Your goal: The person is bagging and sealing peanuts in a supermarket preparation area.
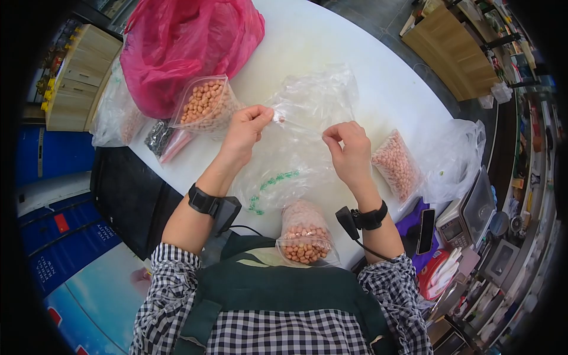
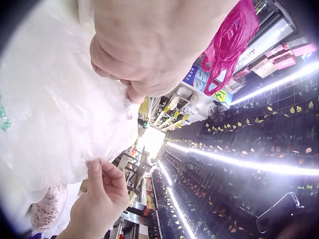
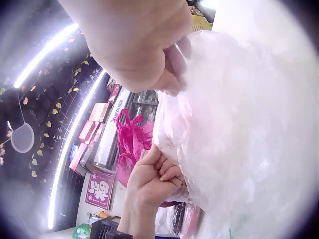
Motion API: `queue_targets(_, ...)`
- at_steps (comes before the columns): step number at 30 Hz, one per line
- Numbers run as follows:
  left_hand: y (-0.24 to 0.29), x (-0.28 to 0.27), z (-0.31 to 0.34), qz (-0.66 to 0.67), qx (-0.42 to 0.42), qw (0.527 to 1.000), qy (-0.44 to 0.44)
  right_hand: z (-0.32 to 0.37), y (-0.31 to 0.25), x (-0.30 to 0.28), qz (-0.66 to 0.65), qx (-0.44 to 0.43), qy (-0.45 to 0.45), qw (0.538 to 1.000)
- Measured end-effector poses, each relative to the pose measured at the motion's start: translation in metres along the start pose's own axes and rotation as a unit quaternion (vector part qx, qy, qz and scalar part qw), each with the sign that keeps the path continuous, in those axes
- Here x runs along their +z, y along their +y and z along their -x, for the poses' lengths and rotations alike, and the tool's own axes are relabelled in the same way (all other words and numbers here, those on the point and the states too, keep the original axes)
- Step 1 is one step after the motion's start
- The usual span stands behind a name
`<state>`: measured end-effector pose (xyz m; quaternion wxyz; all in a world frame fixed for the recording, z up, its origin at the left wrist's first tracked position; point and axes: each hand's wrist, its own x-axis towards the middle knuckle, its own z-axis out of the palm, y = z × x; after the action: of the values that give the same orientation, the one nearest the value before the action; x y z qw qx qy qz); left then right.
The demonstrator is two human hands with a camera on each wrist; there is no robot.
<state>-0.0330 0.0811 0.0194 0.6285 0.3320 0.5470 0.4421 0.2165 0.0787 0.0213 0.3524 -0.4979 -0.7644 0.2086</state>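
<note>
Clear, crinkled, green-printed plastic bag (image 1: 284,157) | just beyond the clear, peanut-filled plastic pouch (image 1: 305,245) nearest us | our left hand (image 1: 248,129) and right hand (image 1: 351,152) pinch its thin film between thumb and fingers | uneven tugging could tear it

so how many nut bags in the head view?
3: one bag beside the left hand, one beside the right hand, one by the apron. The far-left plastic may hide another.

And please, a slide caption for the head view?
Left hand and right hand pinch a clear plastic bag among bagged nuts.
</note>
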Motion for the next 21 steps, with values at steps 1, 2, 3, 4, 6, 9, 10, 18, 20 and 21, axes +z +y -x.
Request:
queue_targets(1,-0.001,0.000,0.000,0.000,0.000,1.000,0.000,0.002,-0.001,-0.005,-0.018,0.020,-0.022,0.999)
queue_targets(2,-0.003,0.001,0.001,-0.012,0.017,1.000,0.013,0.003,-0.003,-0.009,-0.036,0.040,-0.045,0.998)
queue_targets(3,-0.003,0.002,0.002,-0.024,0.033,0.999,0.027,0.002,-0.006,-0.014,-0.036,0.039,-0.045,0.998)
queue_targets(4,-0.003,0.003,0.003,-0.024,0.034,0.999,0.027,0.000,-0.010,-0.019,-0.070,0.007,-0.023,0.997)
queue_targets(6,-0.001,0.004,0.004,-0.024,0.058,0.997,0.032,-0.003,-0.008,-0.025,-0.101,-0.027,0.000,0.994)
queue_targets(9,-0.005,-0.001,0.008,-0.054,0.100,0.993,-0.015,-0.012,0.011,-0.034,-0.075,0.091,0.124,0.985)
queue_targets(10,-0.008,0.000,0.008,-0.054,0.101,0.993,-0.015,-0.017,0.024,-0.031,-0.074,0.090,0.125,0.985)
queue_targets(18,-0.019,0.013,0.010,-0.056,0.108,0.992,-0.039,-0.057,0.096,-0.002,-0.392,0.266,0.000,0.881)
queue_targets(20,-0.020,0.014,0.012,-0.060,0.116,0.991,-0.028,-0.061,0.103,-0.005,-0.390,0.253,-0.231,0.855)
queue_targets(21,-0.020,0.015,0.013,-0.063,0.121,0.990,-0.017,-0.060,0.101,-0.005,-0.390,0.251,-0.234,0.854)
